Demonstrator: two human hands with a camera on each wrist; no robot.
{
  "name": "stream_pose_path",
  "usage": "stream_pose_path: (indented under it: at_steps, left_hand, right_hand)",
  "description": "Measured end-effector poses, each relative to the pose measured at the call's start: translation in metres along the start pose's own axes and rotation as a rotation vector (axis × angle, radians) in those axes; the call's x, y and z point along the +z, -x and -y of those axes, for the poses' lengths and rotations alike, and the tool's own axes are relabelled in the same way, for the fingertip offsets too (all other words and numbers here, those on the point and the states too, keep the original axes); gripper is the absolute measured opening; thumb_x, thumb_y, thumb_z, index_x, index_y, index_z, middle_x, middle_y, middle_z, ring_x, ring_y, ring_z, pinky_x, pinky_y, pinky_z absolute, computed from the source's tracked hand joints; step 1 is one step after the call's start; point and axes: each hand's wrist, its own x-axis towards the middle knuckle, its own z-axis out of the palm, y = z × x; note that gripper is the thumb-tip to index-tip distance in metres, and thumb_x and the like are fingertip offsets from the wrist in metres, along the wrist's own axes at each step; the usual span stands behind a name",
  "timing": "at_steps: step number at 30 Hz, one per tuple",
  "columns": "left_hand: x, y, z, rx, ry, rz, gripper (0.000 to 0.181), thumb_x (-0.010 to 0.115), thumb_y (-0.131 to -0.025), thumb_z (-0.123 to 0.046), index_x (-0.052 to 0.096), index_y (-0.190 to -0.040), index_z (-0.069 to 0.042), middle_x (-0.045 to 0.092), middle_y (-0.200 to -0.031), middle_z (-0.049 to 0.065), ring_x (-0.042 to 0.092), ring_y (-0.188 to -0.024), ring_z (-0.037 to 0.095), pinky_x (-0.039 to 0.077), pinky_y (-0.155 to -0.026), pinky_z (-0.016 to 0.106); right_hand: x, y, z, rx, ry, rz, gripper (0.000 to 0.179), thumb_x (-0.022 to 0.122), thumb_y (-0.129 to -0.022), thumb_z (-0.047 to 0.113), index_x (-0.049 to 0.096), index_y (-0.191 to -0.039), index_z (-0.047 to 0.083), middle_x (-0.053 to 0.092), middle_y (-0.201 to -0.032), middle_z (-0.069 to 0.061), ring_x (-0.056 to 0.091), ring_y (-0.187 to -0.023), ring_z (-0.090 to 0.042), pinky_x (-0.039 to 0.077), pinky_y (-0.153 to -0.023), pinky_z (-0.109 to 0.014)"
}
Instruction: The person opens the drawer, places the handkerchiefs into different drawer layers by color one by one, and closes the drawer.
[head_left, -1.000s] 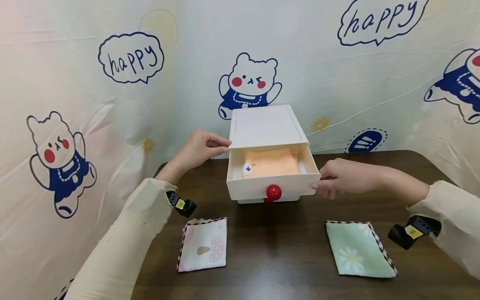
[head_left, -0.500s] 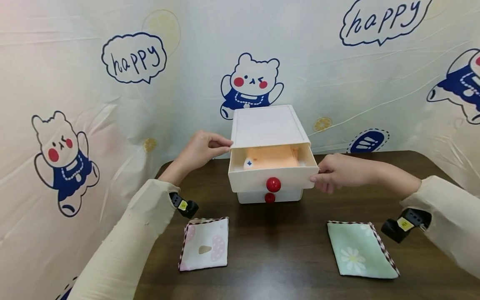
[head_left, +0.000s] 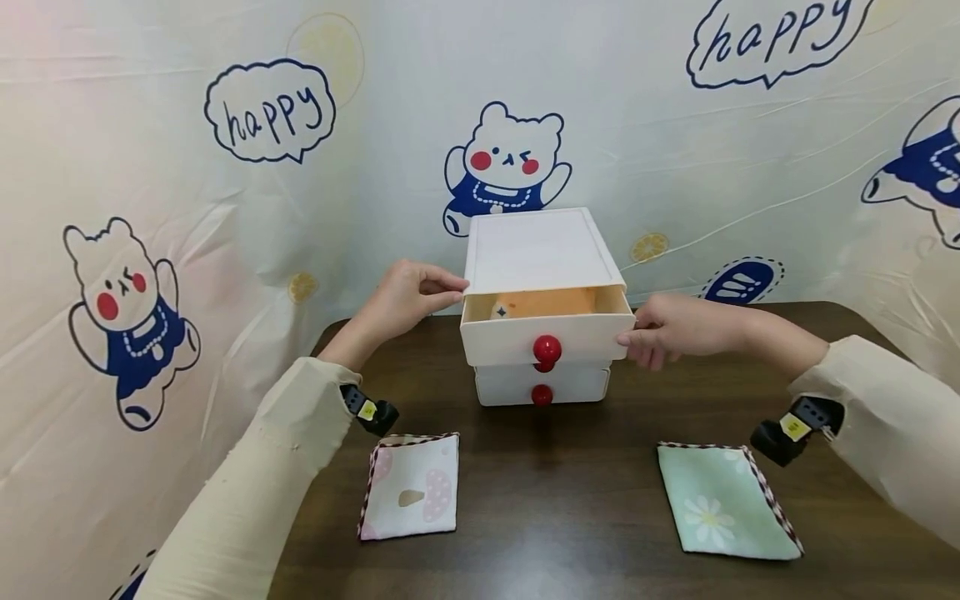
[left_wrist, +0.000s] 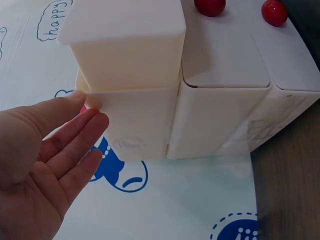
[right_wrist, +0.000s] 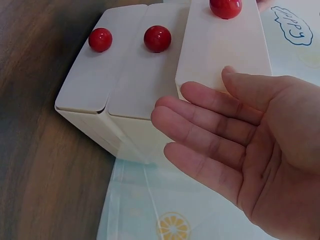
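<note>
A white cabinet [head_left: 540, 250] of stacked drawers with red round knobs stands at the back of the table. Its top drawer [head_left: 502, 342] is pulled partly out, and a folded orange cloth [head_left: 555, 302] shows inside. With thumb and forefinger, my left hand [head_left: 408, 298] pinches the cabinet's upper left front corner; its other fingers lie apart from the cabinet in the left wrist view. My right hand [head_left: 678, 327] holds the right edge of the drawer front, thumb on the face and forefinger along the side, as the right wrist view shows.
On the brown table [head_left: 555, 500], a folded white-and-pink cloth [head_left: 412, 487] lies at the front left. A folded green cloth [head_left: 723, 500] with a daisy lies at the front right. A printed curtain [head_left: 390, 167] hangs close behind the cabinet.
The top drawer has slid inward with my right hand on it, covering more of the orange cloth and uncovering the lower drawer fronts. My left hand stays at the cabinet corner.
</note>
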Motion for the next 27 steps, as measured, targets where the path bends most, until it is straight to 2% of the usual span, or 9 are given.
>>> stream_pose_path:
  at_steps: [15, 27]
  left_hand:
    - [0.001, 0.0, 0.0, -0.009, 0.002, -0.004, 0.02, 0.066, -0.084, -0.009, 0.07, -0.103, -0.006, 0.066, -0.1, 0.007, 0.064, -0.088, 0.016, 0.05, -0.078, 0.027]
    - [0.002, 0.0, 0.001, 0.003, 0.008, -0.015, 0.021, 0.066, -0.083, -0.007, 0.07, -0.104, -0.005, 0.066, -0.099, 0.008, 0.063, -0.087, 0.017, 0.051, -0.077, 0.028]
  right_hand:
    - [-0.003, -0.011, -0.006, -0.02, 0.024, -0.062, 0.036, 0.046, -0.096, 0.029, 0.065, -0.089, 0.0, 0.066, -0.08, -0.007, 0.064, -0.068, -0.018, 0.053, -0.061, -0.034]
    - [-0.001, -0.019, -0.004, -0.019, 0.044, -0.168, 0.031, 0.049, -0.096, 0.023, 0.064, -0.086, -0.002, 0.064, -0.076, -0.008, 0.064, -0.065, -0.02, 0.054, -0.059, -0.035]
